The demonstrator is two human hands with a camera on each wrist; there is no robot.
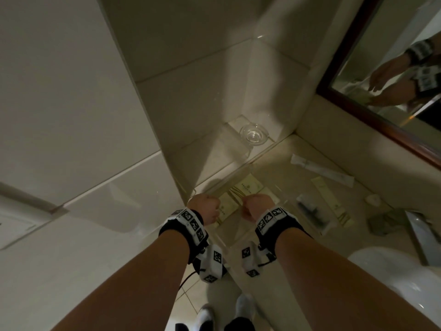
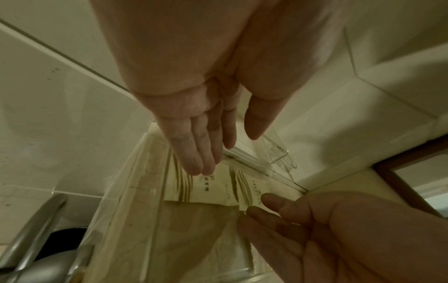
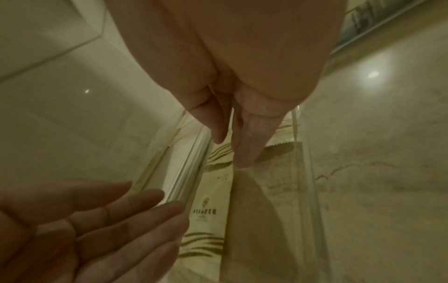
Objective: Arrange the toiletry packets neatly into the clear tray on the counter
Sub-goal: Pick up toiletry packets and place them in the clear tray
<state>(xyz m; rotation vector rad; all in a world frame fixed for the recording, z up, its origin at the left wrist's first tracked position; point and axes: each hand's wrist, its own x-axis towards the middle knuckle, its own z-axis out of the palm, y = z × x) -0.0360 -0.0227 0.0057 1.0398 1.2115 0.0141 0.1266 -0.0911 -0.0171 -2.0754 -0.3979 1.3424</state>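
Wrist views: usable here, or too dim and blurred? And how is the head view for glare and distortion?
Head view: dim, wide-angle bend in the walls, faint sheen on the tiles, mirror reflecting the hands. Left wrist view: dim but packets readable under the left hand; tray wall hazy. Right wrist view: soft, right hand casts shadow on the packets; lamp glare on the counter.

Packet (image 3: 211, 208) print blurred, unreadable

Left hand (image 2: 194, 122): fingers straight, pointing down into clear tray (image 2: 135, 191), tips just above cream packets (image 2: 213, 189) lying flat near tray's far end. Right hand (image 2: 327, 235) open at tray's right wall, fingertips at packet edge.
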